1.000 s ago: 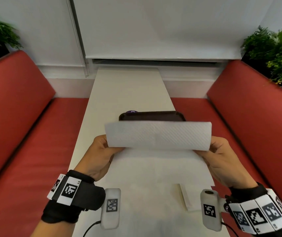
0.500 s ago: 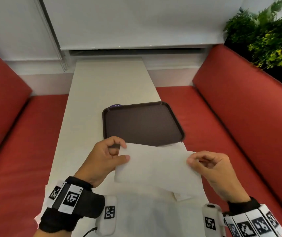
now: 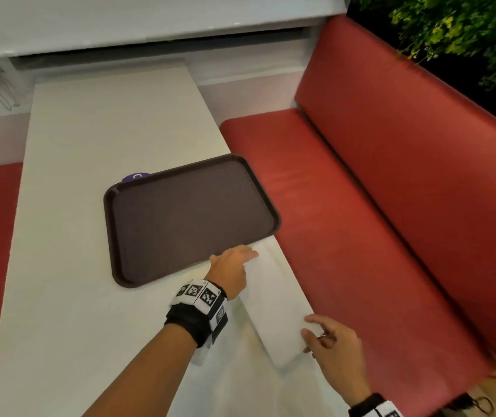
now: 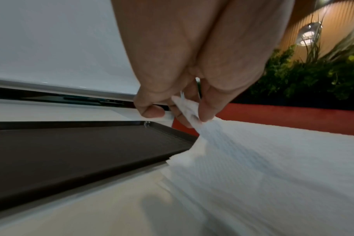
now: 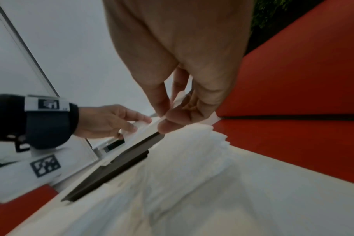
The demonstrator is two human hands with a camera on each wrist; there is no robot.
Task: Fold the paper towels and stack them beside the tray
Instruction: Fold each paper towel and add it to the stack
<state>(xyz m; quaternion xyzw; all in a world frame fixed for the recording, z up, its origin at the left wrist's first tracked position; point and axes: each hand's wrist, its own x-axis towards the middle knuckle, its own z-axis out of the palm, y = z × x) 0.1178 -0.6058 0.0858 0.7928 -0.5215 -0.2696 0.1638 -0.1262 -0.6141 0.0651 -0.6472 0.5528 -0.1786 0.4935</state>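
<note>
The folded paper towel (image 3: pixel 274 308) lay beside the tray (image 3: pixel 186 215), its ends pinched by the left hand (image 3: pixel 231 272) and right hand (image 3: pixel 335 347); the towel's edges blurred into the table (image 3: pixel 90 145).

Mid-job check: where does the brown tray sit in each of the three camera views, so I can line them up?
Head: the brown tray lies centre-left on the white table, just beyond the left hand.
Left wrist: it fills the lower left, beside the folded paper towel.
Right wrist: only a dark edge shows, centre-left.
Shared landmark: the red bench.
</note>
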